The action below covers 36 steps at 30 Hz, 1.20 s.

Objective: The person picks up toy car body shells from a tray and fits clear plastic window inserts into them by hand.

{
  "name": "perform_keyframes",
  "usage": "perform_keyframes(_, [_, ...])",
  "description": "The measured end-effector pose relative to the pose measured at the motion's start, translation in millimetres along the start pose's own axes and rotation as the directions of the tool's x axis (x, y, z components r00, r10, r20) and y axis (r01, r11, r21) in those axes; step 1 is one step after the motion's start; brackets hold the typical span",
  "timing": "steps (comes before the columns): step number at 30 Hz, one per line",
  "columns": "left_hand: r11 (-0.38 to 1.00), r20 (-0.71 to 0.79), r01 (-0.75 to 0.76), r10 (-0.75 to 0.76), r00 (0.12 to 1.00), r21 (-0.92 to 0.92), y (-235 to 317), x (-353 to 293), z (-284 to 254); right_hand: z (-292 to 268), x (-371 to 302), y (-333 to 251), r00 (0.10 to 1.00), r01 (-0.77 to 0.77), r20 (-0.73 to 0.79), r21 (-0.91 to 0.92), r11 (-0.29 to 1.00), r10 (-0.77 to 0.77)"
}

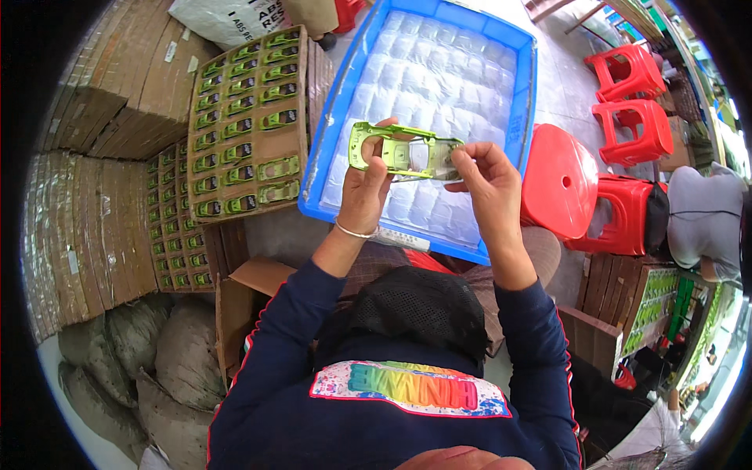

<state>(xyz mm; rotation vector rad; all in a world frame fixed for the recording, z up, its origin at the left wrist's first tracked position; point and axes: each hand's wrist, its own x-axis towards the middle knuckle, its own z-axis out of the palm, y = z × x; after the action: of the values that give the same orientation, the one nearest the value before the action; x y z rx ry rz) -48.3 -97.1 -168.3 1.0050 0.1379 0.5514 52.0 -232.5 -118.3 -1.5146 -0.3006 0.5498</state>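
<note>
A lime-green plastic toy car body shell [398,150] is held over a blue plastic crate, its hollow frame and openings showing. My left hand [366,188] grips the shell's left end, with the thumb in front and the fingers partly hidden behind. At the right end, my right hand [489,182] pinches the shell between thumb and fingers. Beneath both hands, the blue crate [323,153] contains rows of pale, translucent wrapped pieces [446,74].
Left of the crate, a cardboard-backed tray [262,145] bears rows of similar green shells. Stacked cardboard [94,227] and grey sacks [184,352] stand farther left. Red plastic stools [560,196] line the right side, near a person in grey [705,211].
</note>
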Motion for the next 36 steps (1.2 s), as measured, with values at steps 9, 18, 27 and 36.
perform_keyframes(9, [0.973, -0.334, 0.117, -0.179, 0.925, -0.198, 11.2, 9.8, 13.6, 0.7, -11.6, -1.8, 0.963, 0.255, 0.021, -0.404, 0.879, -0.270])
perform_keyframes(18, [0.827, -0.416, 0.185, -0.445, 0.793, -0.531, 10.8, 15.7, 2.4, -2.7, -10.7, 8.8, 0.992, 0.116, -0.041, -0.085, 0.990, -0.120])
perform_keyframes(27, [0.796, -0.190, 0.088, -0.248, 0.950, -0.599, 6.5, 11.7, 13.5, 10.8, -16.3, 21.8, 0.974, -0.221, 0.036, 0.398, 0.890, 0.225])
perform_keyframes(36, [0.954, 0.073, 0.055, -0.035, 0.997, -0.294, 12.1, 3.6, 7.9, 2.1, -19.9, 10.9, 0.955, -0.294, 0.114, 0.509, 0.809, 0.275])
